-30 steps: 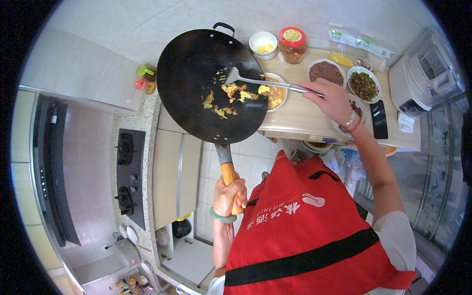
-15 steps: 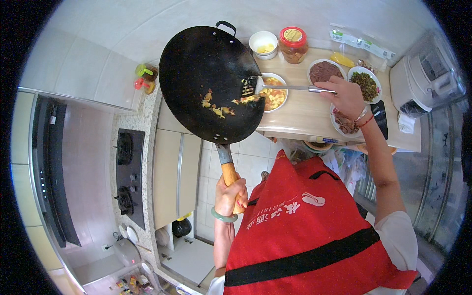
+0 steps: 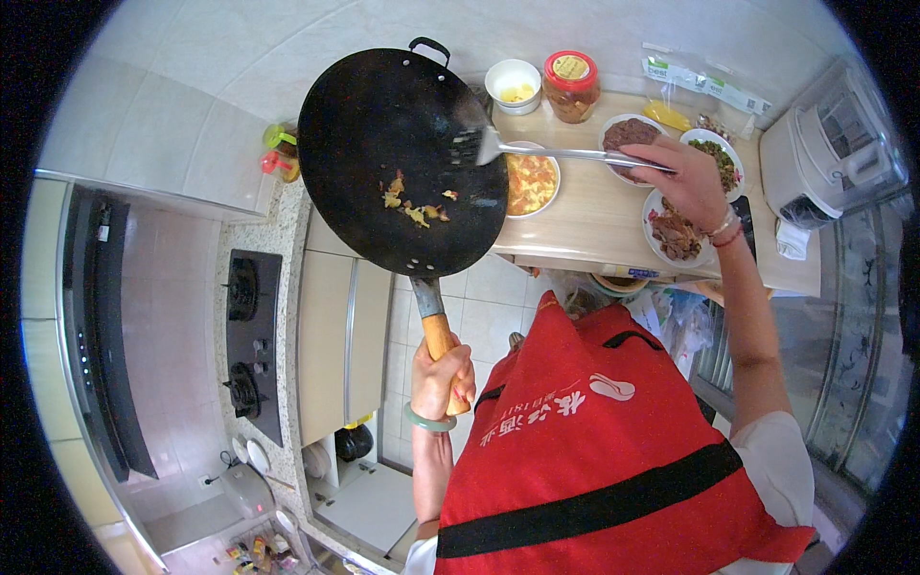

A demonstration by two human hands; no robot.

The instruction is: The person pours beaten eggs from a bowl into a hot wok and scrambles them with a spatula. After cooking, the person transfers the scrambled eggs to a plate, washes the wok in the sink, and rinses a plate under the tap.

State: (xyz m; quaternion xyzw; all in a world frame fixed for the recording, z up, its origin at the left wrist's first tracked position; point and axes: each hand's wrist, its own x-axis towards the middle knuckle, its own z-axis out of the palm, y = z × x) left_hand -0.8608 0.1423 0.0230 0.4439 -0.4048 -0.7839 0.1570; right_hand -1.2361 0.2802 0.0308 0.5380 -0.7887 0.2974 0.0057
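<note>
My left hand (image 3: 441,376) is closed round the wooden handle of a large black wok (image 3: 383,134), which I hold up tilted beside the counter. A few scraps of egg and tomato (image 3: 412,203) cling to its inside. In my right hand (image 3: 685,182) is the metal handle of a slotted spatula (image 3: 489,147); its blade, smeared by motion, is over the wok's right side. Just under the wok's right rim sits a plate of tomato and scrambled egg (image 3: 533,184), partly covered by the wok. A plate of browned meat (image 3: 676,237) lies below my right hand.
Along the back of the counter (image 3: 585,225) stand a white bowl (image 3: 515,86), a red-lidded jar (image 3: 572,88), a plate of dark raw meat (image 3: 628,134) and a plate of chopped greens (image 3: 719,158). A white appliance (image 3: 824,153) is at right, a gas hob (image 3: 253,335) at left.
The wok has shifted slightly left, uncovering more of the egg plate. The spatula has lifted from the wok's lower right edge, and fewer scraps are left near that rim.
</note>
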